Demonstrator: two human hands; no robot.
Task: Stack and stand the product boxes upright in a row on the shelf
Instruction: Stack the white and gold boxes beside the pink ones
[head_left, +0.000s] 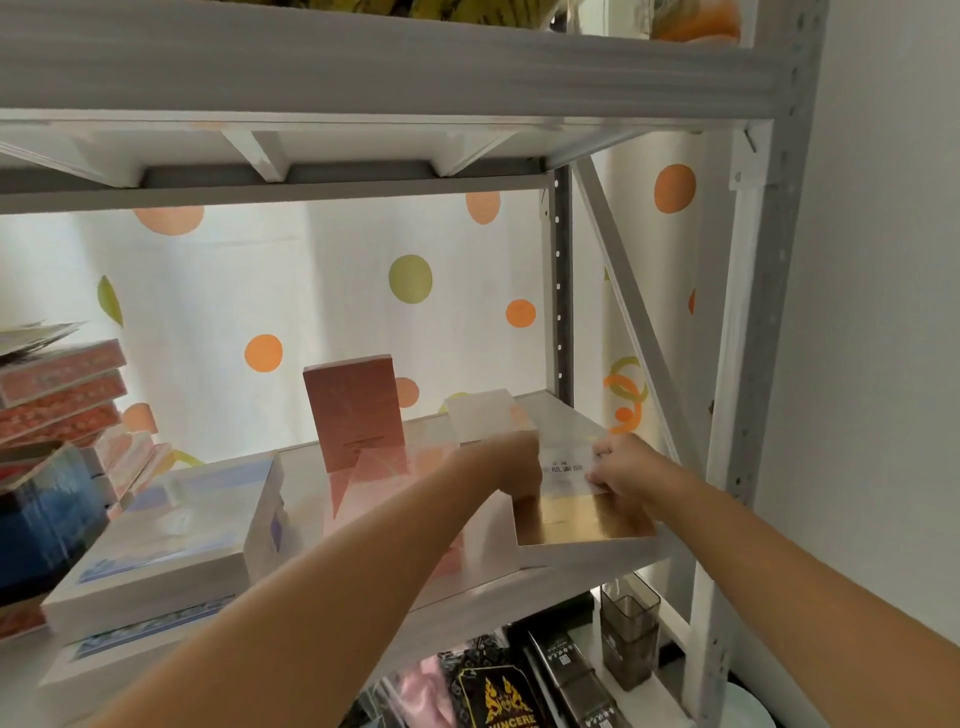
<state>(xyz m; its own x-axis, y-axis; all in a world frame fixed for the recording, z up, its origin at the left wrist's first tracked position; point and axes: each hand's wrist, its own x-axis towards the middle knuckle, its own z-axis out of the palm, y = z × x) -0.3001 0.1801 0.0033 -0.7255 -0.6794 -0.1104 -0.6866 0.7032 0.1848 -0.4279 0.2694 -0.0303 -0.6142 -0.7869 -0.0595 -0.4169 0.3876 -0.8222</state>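
Both hands (621, 470) — white-gold box (576, 499) — shelf (582, 558) edge

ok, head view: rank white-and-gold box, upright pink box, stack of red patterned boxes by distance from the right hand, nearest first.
1. White-and-gold box: in the right hand and left hand, shelf's right end.
2. Upright pink box: mid-shelf, to the left.
3. Stack of red patterned boxes: far left.

Two bare forearms, the left hand (511, 460) and right hand (626, 470) without sleeves, rings, watch or gloves.
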